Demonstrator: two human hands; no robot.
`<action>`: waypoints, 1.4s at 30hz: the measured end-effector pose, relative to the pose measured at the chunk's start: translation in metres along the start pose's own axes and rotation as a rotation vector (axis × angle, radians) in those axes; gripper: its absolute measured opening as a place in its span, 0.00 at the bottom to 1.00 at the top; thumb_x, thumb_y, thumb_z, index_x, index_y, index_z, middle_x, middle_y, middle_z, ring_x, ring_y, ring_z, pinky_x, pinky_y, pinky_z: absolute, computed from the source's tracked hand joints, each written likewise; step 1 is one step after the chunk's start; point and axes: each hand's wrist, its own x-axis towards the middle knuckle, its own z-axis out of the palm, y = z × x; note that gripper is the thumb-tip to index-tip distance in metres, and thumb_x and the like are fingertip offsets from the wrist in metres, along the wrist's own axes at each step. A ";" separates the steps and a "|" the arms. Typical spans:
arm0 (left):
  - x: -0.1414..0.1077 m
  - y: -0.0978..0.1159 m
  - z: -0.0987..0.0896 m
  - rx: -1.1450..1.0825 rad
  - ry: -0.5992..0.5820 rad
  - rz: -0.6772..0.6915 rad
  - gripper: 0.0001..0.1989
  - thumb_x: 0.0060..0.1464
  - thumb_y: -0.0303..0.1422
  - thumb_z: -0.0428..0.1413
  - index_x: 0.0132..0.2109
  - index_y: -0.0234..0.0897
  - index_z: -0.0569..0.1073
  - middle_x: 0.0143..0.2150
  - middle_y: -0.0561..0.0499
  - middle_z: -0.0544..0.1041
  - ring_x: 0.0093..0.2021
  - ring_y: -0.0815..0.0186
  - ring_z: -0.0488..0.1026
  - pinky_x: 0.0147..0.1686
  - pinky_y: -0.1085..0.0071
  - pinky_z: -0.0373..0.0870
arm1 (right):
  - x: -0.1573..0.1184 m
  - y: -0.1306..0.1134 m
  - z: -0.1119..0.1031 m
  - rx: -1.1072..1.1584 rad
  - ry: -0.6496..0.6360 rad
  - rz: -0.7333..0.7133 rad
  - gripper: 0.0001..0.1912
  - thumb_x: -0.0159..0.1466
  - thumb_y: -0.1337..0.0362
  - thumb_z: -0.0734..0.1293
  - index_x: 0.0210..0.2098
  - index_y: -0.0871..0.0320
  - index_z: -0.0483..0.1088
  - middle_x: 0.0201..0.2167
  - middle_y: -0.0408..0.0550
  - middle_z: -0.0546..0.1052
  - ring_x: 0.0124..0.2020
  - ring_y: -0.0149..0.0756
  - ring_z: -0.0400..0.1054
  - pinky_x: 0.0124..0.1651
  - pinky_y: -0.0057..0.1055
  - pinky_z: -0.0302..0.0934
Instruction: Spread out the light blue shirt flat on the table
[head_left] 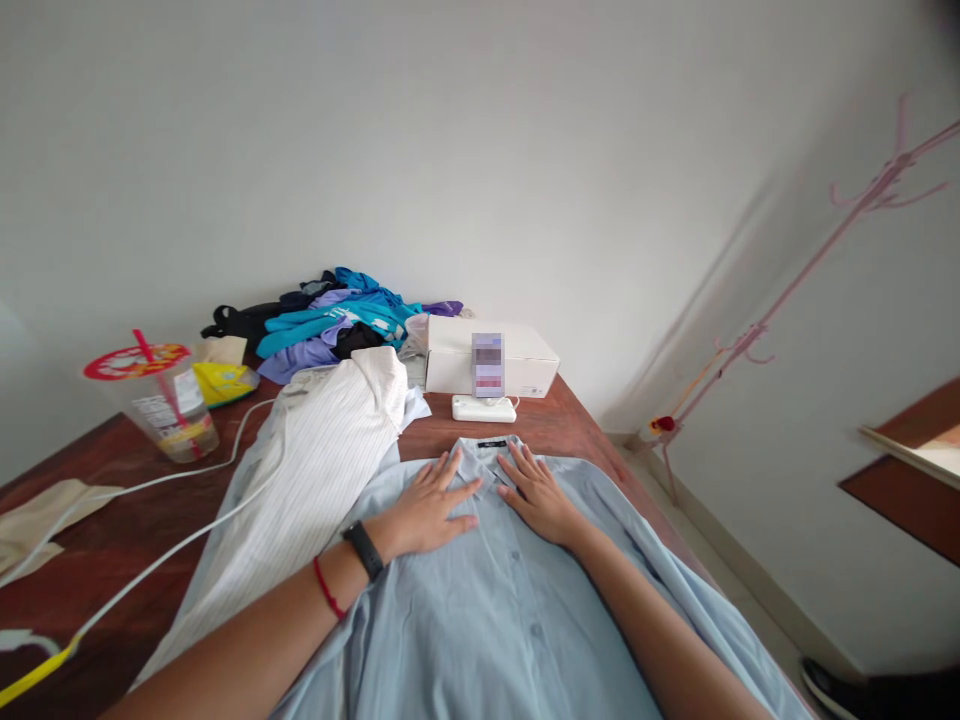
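A light blue button-up shirt (pixel 487 610) lies spread face up on the wooden table, its collar toward the far side. My left hand (pixel 431 505) rests flat on the shirt just below the collar's left side, fingers spread. On the collar's right side, my right hand (pixel 541 500) also lies flat with fingers apart. Neither hand grasps anything. The button placket runs down between my forearms. A white striped shirt (pixel 300 490) lies along the blue shirt's left side, partly beneath its edge or against it; I cannot tell which.
Behind the collar are a white power bank (pixel 484 408), a phone-like upright device (pixel 488 365) and a white box (pixel 525 350). Crumpled clothes (pixel 337 320) lie at the back. A lidded plastic cup (pixel 169 400) and white cable (pixel 172 570) occupy the left; a pink coat rack (pixel 795 275) stands right.
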 end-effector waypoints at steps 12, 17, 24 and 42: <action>-0.001 0.001 -0.004 0.005 -0.043 -0.022 0.32 0.67 0.47 0.54 0.74 0.51 0.57 0.78 0.46 0.33 0.76 0.41 0.35 0.72 0.46 0.43 | -0.007 0.006 -0.003 0.327 0.236 -0.078 0.30 0.72 0.46 0.58 0.66 0.57 0.68 0.73 0.55 0.55 0.74 0.48 0.49 0.74 0.49 0.47; -0.001 0.001 -0.005 -0.008 -0.057 -0.032 0.32 0.67 0.48 0.53 0.74 0.49 0.58 0.78 0.46 0.32 0.76 0.42 0.34 0.73 0.46 0.42 | -0.007 0.007 -0.002 0.317 0.230 -0.112 0.24 0.73 0.51 0.60 0.61 0.55 0.73 0.69 0.53 0.65 0.70 0.47 0.59 0.72 0.48 0.52; -0.002 -0.007 0.000 -0.053 0.005 0.005 0.34 0.64 0.57 0.50 0.73 0.58 0.56 0.76 0.58 0.31 0.76 0.47 0.36 0.73 0.49 0.44 | -0.006 0.012 0.002 0.237 0.147 -0.143 0.27 0.72 0.52 0.62 0.66 0.56 0.68 0.71 0.54 0.60 0.73 0.47 0.51 0.74 0.51 0.45; -0.002 0.001 -0.008 0.011 -0.064 -0.041 0.34 0.65 0.47 0.55 0.74 0.52 0.57 0.77 0.47 0.34 0.76 0.44 0.36 0.72 0.48 0.44 | -0.007 0.012 0.001 0.275 0.175 -0.143 0.25 0.70 0.54 0.64 0.64 0.54 0.70 0.71 0.53 0.62 0.73 0.47 0.53 0.73 0.51 0.47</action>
